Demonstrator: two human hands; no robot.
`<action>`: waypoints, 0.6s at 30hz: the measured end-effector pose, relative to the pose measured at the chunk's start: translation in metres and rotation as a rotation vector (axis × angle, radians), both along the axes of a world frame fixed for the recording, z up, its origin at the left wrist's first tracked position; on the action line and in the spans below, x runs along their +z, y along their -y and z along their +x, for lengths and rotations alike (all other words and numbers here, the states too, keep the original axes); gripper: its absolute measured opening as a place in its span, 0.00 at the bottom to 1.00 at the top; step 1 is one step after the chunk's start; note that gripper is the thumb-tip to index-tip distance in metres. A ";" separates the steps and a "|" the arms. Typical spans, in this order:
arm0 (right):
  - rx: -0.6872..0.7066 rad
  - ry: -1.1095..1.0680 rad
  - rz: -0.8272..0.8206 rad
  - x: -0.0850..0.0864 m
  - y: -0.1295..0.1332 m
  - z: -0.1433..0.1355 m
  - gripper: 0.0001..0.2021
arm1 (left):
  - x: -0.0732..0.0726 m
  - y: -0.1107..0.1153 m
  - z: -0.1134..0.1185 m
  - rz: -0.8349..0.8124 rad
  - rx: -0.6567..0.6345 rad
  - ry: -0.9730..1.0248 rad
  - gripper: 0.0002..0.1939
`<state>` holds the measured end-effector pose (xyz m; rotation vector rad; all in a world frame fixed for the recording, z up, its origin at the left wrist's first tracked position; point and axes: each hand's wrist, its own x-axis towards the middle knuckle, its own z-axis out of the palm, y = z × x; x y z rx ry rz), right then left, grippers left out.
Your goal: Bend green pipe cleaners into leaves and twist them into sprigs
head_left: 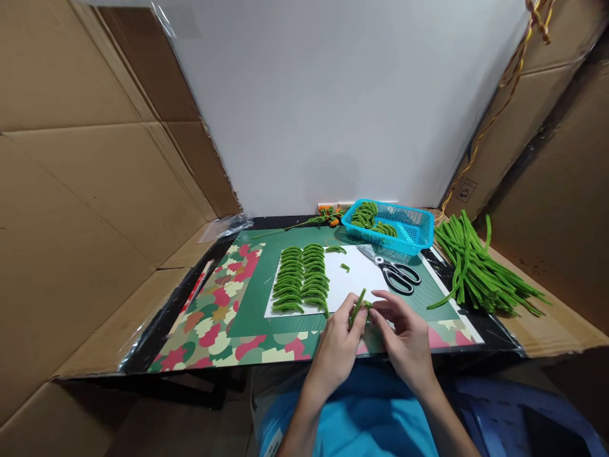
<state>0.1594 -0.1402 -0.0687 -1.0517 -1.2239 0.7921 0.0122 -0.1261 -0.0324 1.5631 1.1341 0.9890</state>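
Note:
My left hand (340, 339) is closed on a green chenille stem (358, 307), a fuzzy piece whose upper part sticks up between thumb and fingers. My right hand (403, 336) pinches at another end of the green piece, close to the left fingertips; the fingers hide part of it. Beyond the hands lies a white sheet of paper (349, 289). On its left half, short curved green pieces (302, 279) are laid in two columns. A single curved piece (335, 249) begins a third column, and a small bent piece (345, 268) lies loose below it.
Scissors (397, 273) with black-and-white handles lie partly on the paper's right side. Behind them, a blue basket (419, 235) holds more curved pieces. Long green stems (480, 273) are heaped at right. An orange-flowered stem (328, 216) lies at the back. Cardboard walls (95, 190) flank the table.

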 end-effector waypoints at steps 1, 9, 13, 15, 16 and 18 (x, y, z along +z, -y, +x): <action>0.002 0.005 0.003 0.000 0.000 0.000 0.15 | 0.001 0.000 0.000 0.007 -0.011 -0.016 0.17; -0.026 0.097 0.050 0.009 0.001 -0.001 0.08 | 0.001 -0.001 -0.001 0.076 -0.028 -0.105 0.13; -0.084 0.106 0.065 0.008 0.000 -0.002 0.08 | 0.000 0.000 0.000 0.082 -0.021 -0.140 0.13; -0.079 0.104 0.056 0.006 -0.001 -0.002 0.09 | -0.001 0.000 0.001 0.084 -0.014 -0.152 0.13; -0.081 0.093 0.046 0.005 -0.001 -0.002 0.09 | -0.002 0.000 0.001 0.084 -0.014 -0.153 0.13; -0.105 0.037 0.019 0.003 -0.002 -0.002 0.09 | -0.004 0.000 0.000 0.081 -0.016 -0.146 0.14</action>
